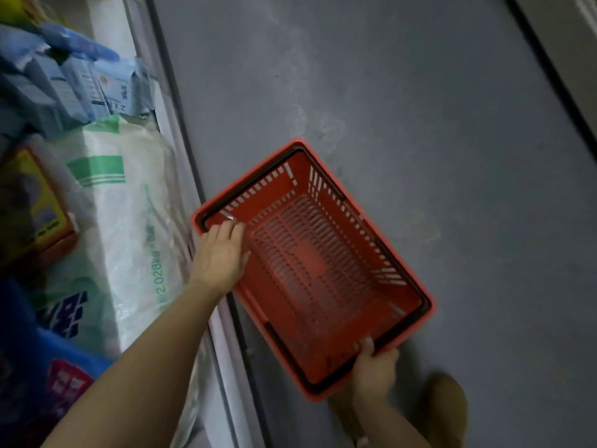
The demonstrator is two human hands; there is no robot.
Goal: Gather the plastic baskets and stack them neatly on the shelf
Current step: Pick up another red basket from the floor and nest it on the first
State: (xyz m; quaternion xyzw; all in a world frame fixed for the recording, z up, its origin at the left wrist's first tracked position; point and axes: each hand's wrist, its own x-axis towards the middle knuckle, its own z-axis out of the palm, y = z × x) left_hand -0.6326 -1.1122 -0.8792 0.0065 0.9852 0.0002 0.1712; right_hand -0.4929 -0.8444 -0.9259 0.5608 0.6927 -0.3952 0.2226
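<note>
red basket [310,263] held over grey floor [420,124], beside shelf [181,130]. left hand [219,253] curled over one rim, right hand [374,370] clamped on opposite rim. light, stiff, empty plastic; best gripped by rims, black handles folded flat.

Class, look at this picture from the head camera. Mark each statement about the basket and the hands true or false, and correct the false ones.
1. The basket is red. True.
2. The basket holds groceries. False: it is empty.
3. The left hand rests on the basket's rim. True.
4. The right hand hangs free of the basket. False: it grips the near corner.
5. Bagged goods lie to the person's left. True.
</note>
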